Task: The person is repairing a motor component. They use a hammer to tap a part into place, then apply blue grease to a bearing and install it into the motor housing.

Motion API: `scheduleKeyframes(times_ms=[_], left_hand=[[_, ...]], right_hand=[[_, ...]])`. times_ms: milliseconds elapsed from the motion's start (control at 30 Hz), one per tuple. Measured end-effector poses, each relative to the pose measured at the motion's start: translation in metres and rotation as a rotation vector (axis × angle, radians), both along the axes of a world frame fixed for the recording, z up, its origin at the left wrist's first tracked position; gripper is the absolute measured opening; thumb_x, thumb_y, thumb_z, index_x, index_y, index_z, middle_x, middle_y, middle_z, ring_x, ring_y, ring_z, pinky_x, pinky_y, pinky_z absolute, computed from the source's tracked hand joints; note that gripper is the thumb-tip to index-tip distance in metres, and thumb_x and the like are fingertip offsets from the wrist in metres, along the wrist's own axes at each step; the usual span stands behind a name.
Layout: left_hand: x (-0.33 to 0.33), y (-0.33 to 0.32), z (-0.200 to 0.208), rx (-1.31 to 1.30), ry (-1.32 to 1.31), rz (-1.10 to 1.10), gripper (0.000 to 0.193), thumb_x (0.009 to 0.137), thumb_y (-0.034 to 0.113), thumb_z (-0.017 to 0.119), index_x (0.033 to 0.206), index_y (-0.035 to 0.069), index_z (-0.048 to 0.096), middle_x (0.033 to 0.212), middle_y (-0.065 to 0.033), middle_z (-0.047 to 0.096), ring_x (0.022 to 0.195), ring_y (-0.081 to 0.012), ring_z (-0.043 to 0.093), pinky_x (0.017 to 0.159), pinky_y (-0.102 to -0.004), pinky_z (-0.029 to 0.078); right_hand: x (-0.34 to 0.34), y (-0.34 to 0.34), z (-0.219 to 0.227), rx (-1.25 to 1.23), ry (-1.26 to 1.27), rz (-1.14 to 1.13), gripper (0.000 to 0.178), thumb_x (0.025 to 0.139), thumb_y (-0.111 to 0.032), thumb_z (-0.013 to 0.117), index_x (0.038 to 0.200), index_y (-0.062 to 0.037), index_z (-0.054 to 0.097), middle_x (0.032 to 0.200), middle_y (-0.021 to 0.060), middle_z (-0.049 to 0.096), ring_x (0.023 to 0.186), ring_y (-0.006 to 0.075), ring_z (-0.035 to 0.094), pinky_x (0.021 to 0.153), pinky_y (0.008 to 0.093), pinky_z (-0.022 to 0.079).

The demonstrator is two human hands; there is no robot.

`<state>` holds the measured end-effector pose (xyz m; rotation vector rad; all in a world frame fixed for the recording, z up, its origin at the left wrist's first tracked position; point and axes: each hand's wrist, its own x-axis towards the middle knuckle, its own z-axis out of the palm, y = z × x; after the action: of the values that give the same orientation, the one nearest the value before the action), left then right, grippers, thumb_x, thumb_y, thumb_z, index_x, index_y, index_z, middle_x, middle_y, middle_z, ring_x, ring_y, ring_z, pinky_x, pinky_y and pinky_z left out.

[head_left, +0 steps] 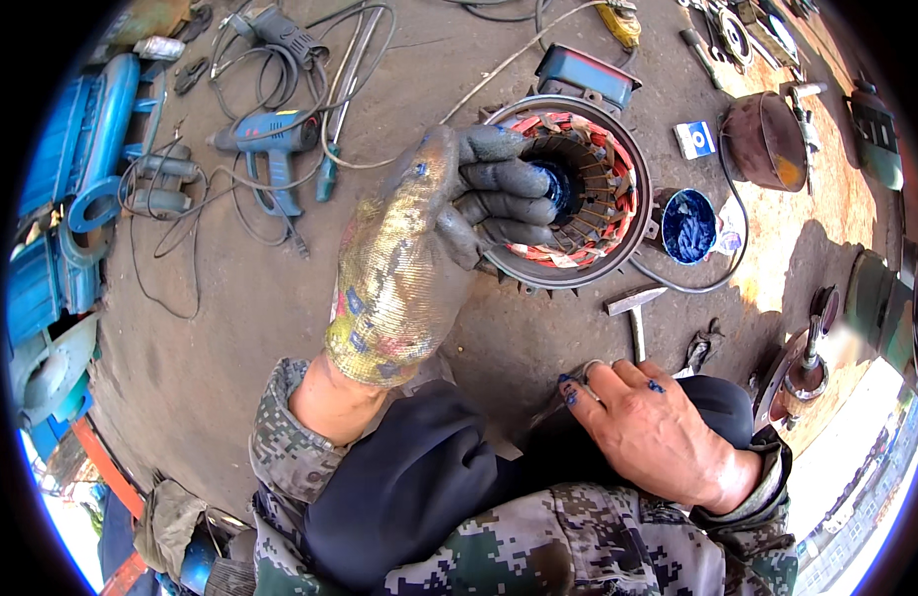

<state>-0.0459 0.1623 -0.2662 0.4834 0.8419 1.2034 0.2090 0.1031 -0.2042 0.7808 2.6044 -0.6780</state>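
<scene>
My left hand, in a grey-palmed, paint-stained work glove, reaches over the near left side of a round motor stator. Its fingers are slightly bent and apart, lying across the opening, with nothing seen in them. Inside the stator, red-and-white bound windings ring the slotted bore, where blue grease shows. Bare and smeared with blue on the fingers, my right hand is at my right knee. Its fingers are curled together; whatever they hold, if anything, I cannot make out. A tin of blue grease stands right of the stator.
A hammer lies between the stator and my right knee. At the far left are a blue heat gun, tangled cables and blue motor housings. A rusty cylinder and a small blue-and-white box are on the right.
</scene>
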Motion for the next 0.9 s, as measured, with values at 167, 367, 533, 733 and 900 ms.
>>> scheduleKeyframes(times_ms=[167,367,533,733,900], left_hand=[[0.031,0.016,-0.009,0.088,-0.229,-0.056,0.057,0.111,0.043,0.046,0.142,-0.006,0.050,0.138,-0.0268,0.060,0.128,-0.0402,0.062,0.113,-0.0543,0.050],[0.036,0.013,-0.020,0.029,-0.313,-0.051,0.053,0.112,0.038,0.046,0.141,-0.006,0.052,0.135,-0.0249,0.062,0.127,-0.0390,0.063,0.113,-0.0532,0.050],[0.032,0.021,-0.017,0.046,-0.006,-0.176,0.039,0.111,0.024,0.052,0.134,-0.006,0.060,0.127,-0.0198,0.068,0.116,-0.0298,0.069,0.105,-0.0445,0.057],[0.036,0.062,-0.062,0.453,0.972,-0.542,0.023,0.099,0.010,0.059,0.114,-0.003,0.071,0.097,-0.0131,0.075,0.090,-0.0230,0.074,0.081,-0.0375,0.059],[0.046,0.075,-0.064,0.613,1.341,-0.753,0.021,0.098,0.010,0.059,0.111,-0.002,0.072,0.095,-0.0126,0.074,0.088,-0.0226,0.073,0.080,-0.0368,0.058]], right_hand=[[0.020,-0.008,0.011,0.076,-0.150,-0.189,0.022,0.090,-0.014,0.062,0.110,-0.0094,0.071,0.093,0.0042,0.057,0.094,0.0202,0.063,0.083,0.0331,0.051],[0.019,-0.011,0.018,0.024,-0.104,-0.152,0.024,0.089,-0.014,0.062,0.112,-0.0090,0.069,0.093,0.0038,0.056,0.094,0.0199,0.062,0.083,0.0333,0.050],[0.020,-0.010,0.015,0.037,-0.084,-0.141,0.025,0.089,-0.014,0.062,0.112,-0.0089,0.069,0.093,0.0037,0.056,0.093,0.0193,0.062,0.081,0.0331,0.049],[0.021,-0.012,0.016,0.043,-0.098,-0.119,0.023,0.091,-0.014,0.061,0.111,-0.0080,0.070,0.093,0.0041,0.056,0.093,0.0194,0.062,0.081,0.0326,0.050],[0.032,-0.012,0.013,0.021,-0.102,-0.162,0.022,0.093,-0.013,0.060,0.111,-0.0070,0.070,0.092,0.0051,0.056,0.092,0.0201,0.062,0.080,0.0337,0.050]])
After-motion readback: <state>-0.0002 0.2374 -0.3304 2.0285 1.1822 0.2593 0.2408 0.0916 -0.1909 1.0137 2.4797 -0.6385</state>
